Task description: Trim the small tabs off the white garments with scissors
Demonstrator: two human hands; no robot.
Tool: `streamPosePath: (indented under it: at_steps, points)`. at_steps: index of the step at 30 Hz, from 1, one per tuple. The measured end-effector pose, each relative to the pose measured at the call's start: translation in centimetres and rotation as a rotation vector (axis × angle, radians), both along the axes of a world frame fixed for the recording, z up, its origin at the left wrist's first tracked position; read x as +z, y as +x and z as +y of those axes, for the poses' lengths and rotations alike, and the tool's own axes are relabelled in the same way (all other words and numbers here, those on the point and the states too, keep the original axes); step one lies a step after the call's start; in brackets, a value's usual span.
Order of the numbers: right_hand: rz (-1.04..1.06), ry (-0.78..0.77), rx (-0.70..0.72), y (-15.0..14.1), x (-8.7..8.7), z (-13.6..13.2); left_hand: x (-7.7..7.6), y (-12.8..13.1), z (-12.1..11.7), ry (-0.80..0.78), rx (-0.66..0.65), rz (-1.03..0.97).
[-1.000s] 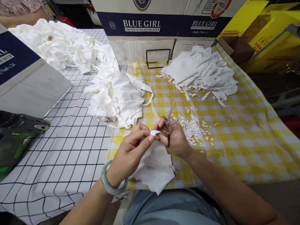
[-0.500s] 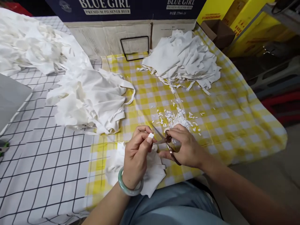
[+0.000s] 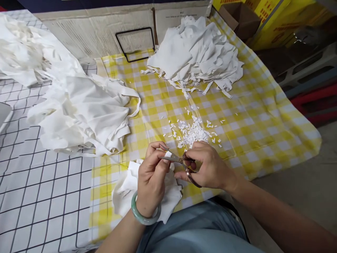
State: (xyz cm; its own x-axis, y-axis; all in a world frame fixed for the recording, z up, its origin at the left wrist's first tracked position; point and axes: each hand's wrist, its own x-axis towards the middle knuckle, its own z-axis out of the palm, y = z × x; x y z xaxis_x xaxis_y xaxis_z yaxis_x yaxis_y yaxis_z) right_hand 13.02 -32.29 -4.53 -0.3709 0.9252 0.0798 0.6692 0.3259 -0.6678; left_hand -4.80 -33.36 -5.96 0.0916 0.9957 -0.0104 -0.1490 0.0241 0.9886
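Observation:
My left hand pinches a white fabric strap, and its small white end sticks up between thumb and fingers. Below that hand lies the white cloth piece, partly hidden by the wrist and a green bangle. My right hand has its fingers through the handles of a pair of scissors. The blades are parted and reach the left fingertips, one on each side of the strap end. Just beyond my right hand lies a heap of tiny white snippets.
White cloth pieces are heaped at the left, with another pile at the back right. A black wire frame stands before a cardboard box. Yellow checked cloth and white grid cloth cover the table.
The scissors have moved left, and their blades now straddle the strap end at my left fingertips. My left hand keeps its pinch. The camera view has shifted slightly.

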Motion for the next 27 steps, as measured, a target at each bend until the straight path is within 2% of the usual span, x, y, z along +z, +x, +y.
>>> streamPosePath:
  at_steps: [6,14,18,23,27]
  points:
    - [0.023,0.005,-0.009,-0.2,0.0,-0.1,0.0,0.2,0.1,0.061,0.004,0.023]
    - [0.005,-0.002,-0.035,0.1,-0.3,-0.2,0.1,0.7,0.0,0.066,-0.01,0.026]
    - [-0.022,-0.013,-0.078,0.8,-0.5,-0.7,0.4,1.2,0.2,0.038,-0.067,0.068]
    - [-0.029,-0.034,-0.166,2.4,-1.8,-2.0,0.8,2.4,0.7,0.021,-0.183,0.186]
    - [0.05,-0.163,-0.312,3.6,-2.7,-2.7,1.0,2.4,1.2,0.046,-0.232,0.253]
